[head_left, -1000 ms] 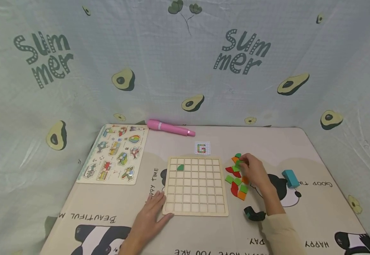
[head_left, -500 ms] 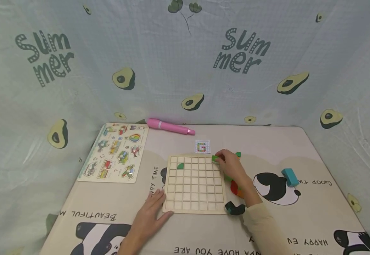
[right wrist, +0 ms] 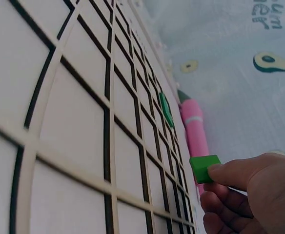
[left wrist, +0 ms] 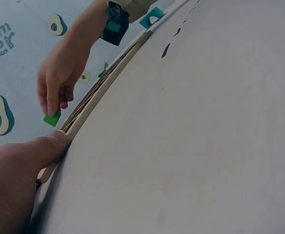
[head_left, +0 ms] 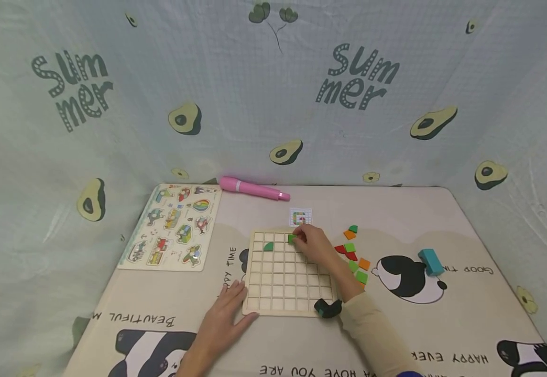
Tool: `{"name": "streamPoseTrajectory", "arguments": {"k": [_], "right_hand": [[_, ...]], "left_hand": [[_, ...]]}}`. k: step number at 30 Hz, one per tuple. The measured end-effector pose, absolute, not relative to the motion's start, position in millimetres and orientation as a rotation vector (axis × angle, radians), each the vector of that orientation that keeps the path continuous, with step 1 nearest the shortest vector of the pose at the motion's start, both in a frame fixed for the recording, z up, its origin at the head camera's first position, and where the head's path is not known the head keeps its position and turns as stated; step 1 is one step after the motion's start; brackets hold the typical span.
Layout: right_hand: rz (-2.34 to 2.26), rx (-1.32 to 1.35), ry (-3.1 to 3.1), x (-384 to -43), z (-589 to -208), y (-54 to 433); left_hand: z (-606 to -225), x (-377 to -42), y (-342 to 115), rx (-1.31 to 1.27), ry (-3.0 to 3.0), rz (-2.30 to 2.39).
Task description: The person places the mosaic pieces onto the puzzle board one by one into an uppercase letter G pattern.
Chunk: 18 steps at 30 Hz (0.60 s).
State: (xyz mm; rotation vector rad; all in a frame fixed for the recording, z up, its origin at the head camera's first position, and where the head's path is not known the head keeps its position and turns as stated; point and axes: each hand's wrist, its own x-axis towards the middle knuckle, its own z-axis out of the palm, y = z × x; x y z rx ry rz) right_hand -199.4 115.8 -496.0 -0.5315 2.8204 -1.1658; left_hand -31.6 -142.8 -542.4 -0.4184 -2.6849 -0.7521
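Note:
My right hand (head_left: pixel 318 248) pinches a green square tile (right wrist: pixel 201 168) between thumb and fingers, over the upper part of a wooden grid board (head_left: pixel 272 289). A darker green piece with one rounded corner (head_left: pixel 268 246) lies in a cell near the board's upper left. My left hand (head_left: pixel 223 317) rests at the board's left edge, fingers extended; in the left wrist view its thumb (left wrist: pixel 50 146) touches the rim. Loose tiles lie right of the board: green squares (head_left: pixel 361 277), orange pieces (head_left: pixel 364 263) and red curved pieces (head_left: pixel 340 249).
A small card (head_left: pixel 300 217) with a coloured G-like pattern lies just beyond the board. A pink pen-shaped stick (head_left: pixel 254 188) is at the back, beside a picture puzzle board (head_left: pixel 170 228). A teal block (head_left: pixel 430 262) stands far right. A patterned curtain surrounds the table.
My right hand has picked a green square tile from the loose tiles and carried it left over the board's upper rows. My left hand has stayed at the board's edge.

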Motion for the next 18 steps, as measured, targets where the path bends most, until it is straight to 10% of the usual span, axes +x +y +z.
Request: {"name": "streamPoseTrajectory", "arguments": {"k": [18], "right_hand": [[-1.105, -0.671, 2.803, -200, -509, 90]], "left_hand": [[-540, -30, -141, -0.446, -2.643, -0.75]]}}
